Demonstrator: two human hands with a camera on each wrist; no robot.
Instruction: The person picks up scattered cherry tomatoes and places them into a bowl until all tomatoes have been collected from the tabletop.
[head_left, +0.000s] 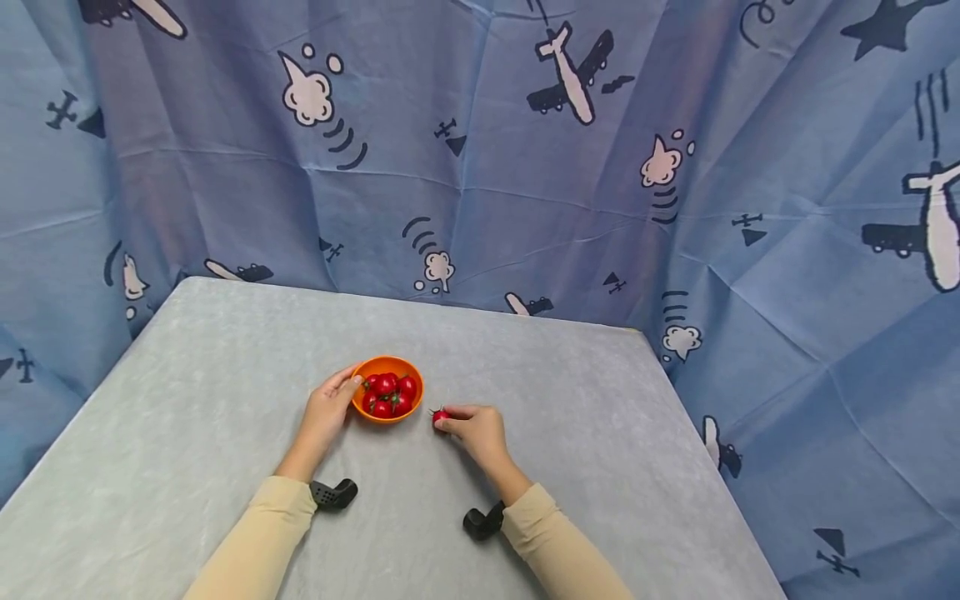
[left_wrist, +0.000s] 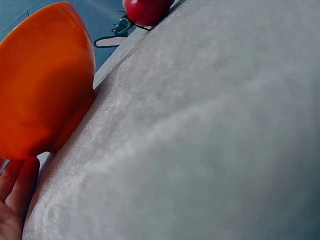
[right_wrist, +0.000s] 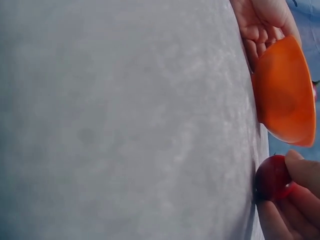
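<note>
An orange bowl (head_left: 387, 419) stands on the table with several red cherry tomatoes (head_left: 385, 384) inside, some with green stems. My left hand (head_left: 330, 404) grips the bowl's left side, thumb at the rim and fingers along the outer wall. Just right of the bowl, my right hand (head_left: 478, 432) pinches a single cherry tomato (right_wrist: 273, 177) between thumb and fingers. In the right wrist view that tomato is at the table surface, apart from the bowl. The left wrist view shows the bowl's outer wall (left_wrist: 50, 80) and part of the left fingers (left_wrist: 20, 187) beneath it.
A pale grey cloth covers the table (head_left: 247, 358). Behind and around it hangs a blue curtain (head_left: 480, 167) printed with airplanes and clouds. Black straps with camera mounts (head_left: 333, 495) are on both wrists, close above the table.
</note>
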